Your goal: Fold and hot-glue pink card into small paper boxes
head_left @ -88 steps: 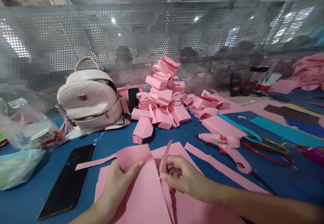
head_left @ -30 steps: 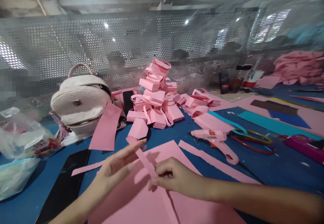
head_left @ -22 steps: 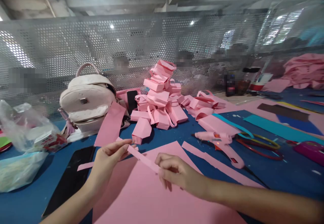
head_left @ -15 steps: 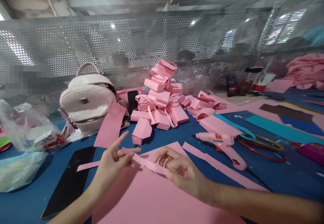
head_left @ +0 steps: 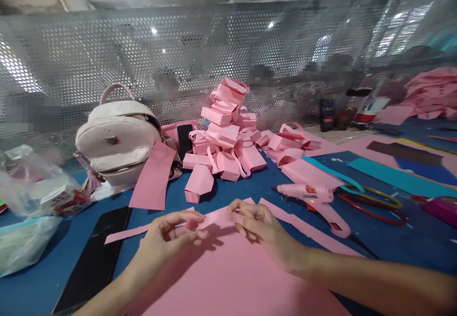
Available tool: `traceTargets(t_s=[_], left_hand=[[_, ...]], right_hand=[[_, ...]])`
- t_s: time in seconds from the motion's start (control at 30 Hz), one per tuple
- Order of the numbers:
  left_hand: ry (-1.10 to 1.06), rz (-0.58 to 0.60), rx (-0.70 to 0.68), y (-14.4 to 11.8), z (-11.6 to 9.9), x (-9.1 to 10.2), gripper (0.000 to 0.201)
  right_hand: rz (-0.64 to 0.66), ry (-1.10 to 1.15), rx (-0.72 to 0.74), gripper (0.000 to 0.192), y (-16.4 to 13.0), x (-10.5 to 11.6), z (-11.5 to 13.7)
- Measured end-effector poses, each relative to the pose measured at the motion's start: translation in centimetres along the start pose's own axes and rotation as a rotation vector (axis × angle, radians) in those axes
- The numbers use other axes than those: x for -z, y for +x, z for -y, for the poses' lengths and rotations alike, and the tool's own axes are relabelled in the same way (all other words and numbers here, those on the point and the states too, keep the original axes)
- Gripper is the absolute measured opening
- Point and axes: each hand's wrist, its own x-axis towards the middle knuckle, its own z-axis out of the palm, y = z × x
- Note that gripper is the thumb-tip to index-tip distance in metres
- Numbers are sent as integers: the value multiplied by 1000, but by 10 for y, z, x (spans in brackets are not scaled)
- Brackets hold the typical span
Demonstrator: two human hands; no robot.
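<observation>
your right hand (head_left: 253, 222) pinches a pink strip (head_left: 217, 218); whether your left hand (head_left: 169, 235) grips it, i can't tell. many paper boxes (head_left: 222, 134) look finished; the pink sheet (head_left: 228, 278) lies unfolded.

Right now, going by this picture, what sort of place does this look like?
Probably a craft workspace: a pile of folded pink pieces, a pink glue gun and a wide teal strip lie on a blue table.

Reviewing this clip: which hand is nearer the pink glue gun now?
Right. The right hand is just left of the glue gun, not touching it; the left hand is farther left, beyond the right hand.
</observation>
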Motion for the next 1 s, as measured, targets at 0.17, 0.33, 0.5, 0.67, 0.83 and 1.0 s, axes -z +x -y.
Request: traceTargets(t_s=[0.17, 0.33, 0.5, 0.67, 0.83, 1.0], left_hand=[[32, -50, -59, -2, 0, 3, 20], [83, -79, -47, -5, -5, -1, 15], [126, -78, -119, -9, -11, -4, 6], [114, -8, -99, -15, -5, -4, 10], [475, 171, -153, -18, -4, -10, 14], [669, 314, -113, -20, -9, -16, 17]], right_hand=[[-33, -17, -24, 41, 0, 2, 2], [-41, 28, -42, 41, 0, 3, 4], [40, 16, -28, 44, -1, 1, 7], [173, -62, -20, 47, -2, 0, 10], [403, -132, 13, 63, -4, -3, 12], [433, -179, -26, 70, -5, -5, 10]])
